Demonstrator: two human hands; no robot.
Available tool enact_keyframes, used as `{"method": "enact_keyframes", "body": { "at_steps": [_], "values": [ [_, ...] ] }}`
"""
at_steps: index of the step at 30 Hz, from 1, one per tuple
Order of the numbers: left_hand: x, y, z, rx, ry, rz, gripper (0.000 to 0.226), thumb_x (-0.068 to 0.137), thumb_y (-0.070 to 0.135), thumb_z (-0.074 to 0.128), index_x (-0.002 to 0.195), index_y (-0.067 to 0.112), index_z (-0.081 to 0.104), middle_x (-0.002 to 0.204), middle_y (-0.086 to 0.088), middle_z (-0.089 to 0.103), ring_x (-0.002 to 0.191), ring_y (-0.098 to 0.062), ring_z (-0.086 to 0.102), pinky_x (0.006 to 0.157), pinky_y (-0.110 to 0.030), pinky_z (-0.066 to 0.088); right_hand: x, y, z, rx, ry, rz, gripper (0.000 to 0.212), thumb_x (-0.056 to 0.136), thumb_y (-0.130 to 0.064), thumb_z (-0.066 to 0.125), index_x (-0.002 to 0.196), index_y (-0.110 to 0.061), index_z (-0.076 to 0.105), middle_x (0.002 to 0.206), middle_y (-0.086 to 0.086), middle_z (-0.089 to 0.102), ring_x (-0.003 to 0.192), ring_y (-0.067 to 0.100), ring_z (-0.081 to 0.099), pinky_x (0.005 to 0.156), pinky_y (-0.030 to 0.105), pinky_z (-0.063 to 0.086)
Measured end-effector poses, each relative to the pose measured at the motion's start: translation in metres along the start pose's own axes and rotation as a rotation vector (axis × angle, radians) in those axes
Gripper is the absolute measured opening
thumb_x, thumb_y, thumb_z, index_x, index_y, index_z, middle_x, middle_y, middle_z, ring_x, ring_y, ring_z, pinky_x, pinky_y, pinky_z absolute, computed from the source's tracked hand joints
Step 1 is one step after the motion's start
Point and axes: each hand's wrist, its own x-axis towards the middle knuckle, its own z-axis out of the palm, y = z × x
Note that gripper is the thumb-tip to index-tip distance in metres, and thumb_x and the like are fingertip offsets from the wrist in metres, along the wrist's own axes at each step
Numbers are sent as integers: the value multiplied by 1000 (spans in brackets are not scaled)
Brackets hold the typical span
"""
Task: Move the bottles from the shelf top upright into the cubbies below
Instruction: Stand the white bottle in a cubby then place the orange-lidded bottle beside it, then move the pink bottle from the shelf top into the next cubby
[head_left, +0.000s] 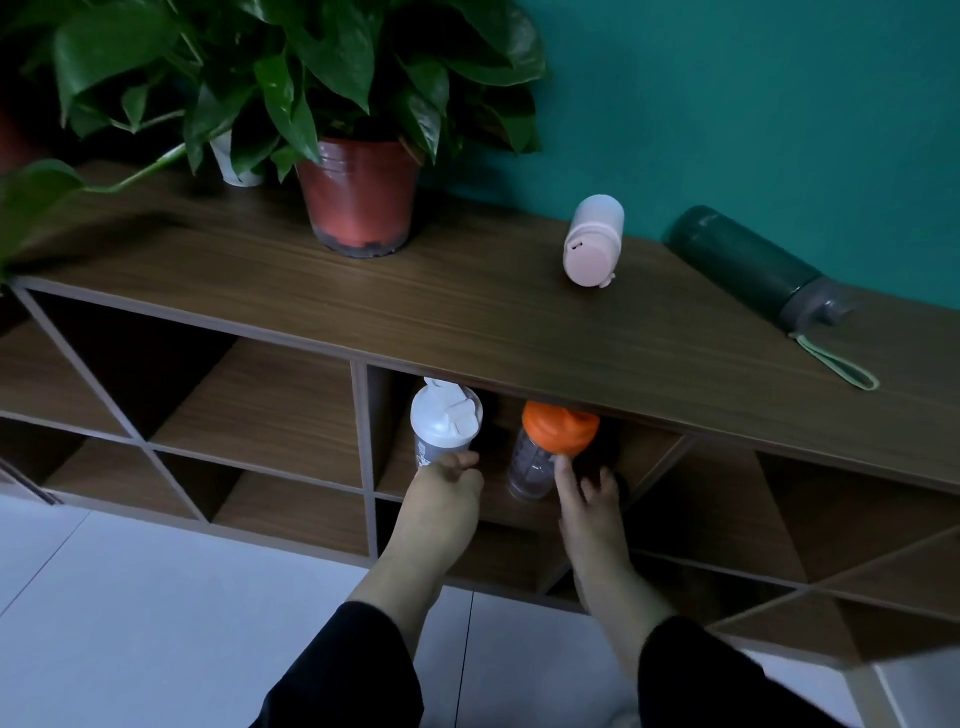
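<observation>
Two bottles stand upright in one cubby (649, 457) under the shelf top (363, 291). My left hand (444, 488) wraps the lower body of the white-lidded grey shaker bottle (445, 421). My right hand (587, 499) has its fingers spread, and the index finger touches the side of the orange-lidded clear bottle (540, 447). A pale pink bottle (595, 244) lies on its side on the shelf top at the right. Further right lies a dark green bottle (753, 265) with a light green strap (836, 364).
A potted plant in a red-brown pot (358, 197) stands on the shelf top at the left, beside a white cup (236, 166) half hidden by leaves. Other cubbies (260, 400) open to the left and right. A teal wall rises behind; white floor lies below.
</observation>
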Motion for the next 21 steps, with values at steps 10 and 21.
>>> {"method": "enact_keyframes", "body": {
  "at_steps": [10, 21],
  "values": [
    [-7, 13, -1, 50, 113, 219, 32, 100, 25, 52, 130, 22, 65, 99, 8, 70, 82, 0, 61, 64, -16, 43, -107, -83, -64, -332, -189, -840, 47, 94, -46, 53, 62, -12, 58, 56, 2, 56, 50, 13, 56, 51, 30, 47],
    [-23, 30, -17, 72, 443, 785, 37, 95, 35, 51, 123, 18, 67, 120, 9, 65, 119, -7, 58, 98, -25, 48, 34, -247, 2, -365, 68, -553, 68, 83, -49, 72, 138, -20, 44, 131, 0, 52, 101, 13, 50, 82, 31, 38]
  ]
}}
